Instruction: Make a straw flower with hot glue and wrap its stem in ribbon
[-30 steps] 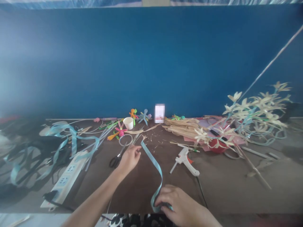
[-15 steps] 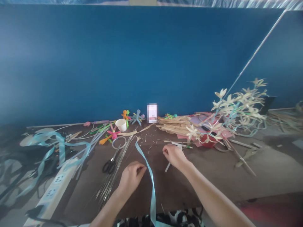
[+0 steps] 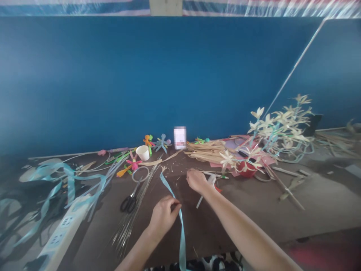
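Observation:
My left hand [image 3: 165, 215] pinches a light blue ribbon [image 3: 177, 210] that runs from the table's middle down off the near edge. My right hand [image 3: 196, 180] is stretched forward with fingers curled, over small straw scraps and just left of a white glue gun [image 3: 210, 182]. What those fingers hold, if anything, is hidden. A bundle of thin metal wires [image 3: 134, 210] lies just left of my left hand, beside black-handled scissors [image 3: 129, 200].
A white power strip [image 3: 63, 229] and tangled blue ribbons [image 3: 67, 180] fill the left side. At the back stand a white cup [image 3: 143, 152] and small colourful figures [image 3: 158, 141]. Straw strips [image 3: 208, 149] and a spray of straw flowers [image 3: 279, 128] over a red bowl [image 3: 246, 169] occupy the right.
My right hand left the ribbon near the table edge and reached forward beside the glue gun. My left hand drew back toward me and now pinches the ribbon.

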### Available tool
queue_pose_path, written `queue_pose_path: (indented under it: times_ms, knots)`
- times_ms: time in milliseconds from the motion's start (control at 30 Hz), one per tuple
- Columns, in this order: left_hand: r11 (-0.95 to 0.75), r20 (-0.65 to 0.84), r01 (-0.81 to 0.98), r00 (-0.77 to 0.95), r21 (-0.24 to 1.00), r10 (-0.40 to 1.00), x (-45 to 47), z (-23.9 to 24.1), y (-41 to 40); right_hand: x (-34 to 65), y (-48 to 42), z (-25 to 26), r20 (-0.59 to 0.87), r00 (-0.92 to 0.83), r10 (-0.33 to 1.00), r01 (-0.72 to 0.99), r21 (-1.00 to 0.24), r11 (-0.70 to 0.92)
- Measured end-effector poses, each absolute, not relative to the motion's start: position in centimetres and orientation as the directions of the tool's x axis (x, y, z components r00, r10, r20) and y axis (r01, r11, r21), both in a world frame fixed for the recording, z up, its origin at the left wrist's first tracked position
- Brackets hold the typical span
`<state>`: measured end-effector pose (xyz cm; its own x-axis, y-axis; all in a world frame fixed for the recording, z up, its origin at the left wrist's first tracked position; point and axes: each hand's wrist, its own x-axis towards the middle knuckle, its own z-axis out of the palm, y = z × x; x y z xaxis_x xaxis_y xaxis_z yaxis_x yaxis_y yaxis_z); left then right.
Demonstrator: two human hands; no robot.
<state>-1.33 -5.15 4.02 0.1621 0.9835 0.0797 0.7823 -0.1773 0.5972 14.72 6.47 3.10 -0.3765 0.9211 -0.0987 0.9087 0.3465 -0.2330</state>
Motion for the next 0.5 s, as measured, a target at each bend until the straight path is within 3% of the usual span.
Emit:
queue_pose_path:
  times_ms: [233, 500]
  knots:
    - [-0.198, 0.100, 0.754, 0.174, 0.626, 0.980, -1.2, 4.3, -5.2, 15.0, 6.0, 2.9, -0.079, -0.350, 0.933, 0.918, -0.227, 0.325]
    - [-0.127, 0.075, 0.782, 0.103, 0.610, 0.992, -2.5, 4.4, -6.2, 18.9, 7.6, 3.9, -0.061, -0.199, 0.978, 0.959, -0.219, 0.182]
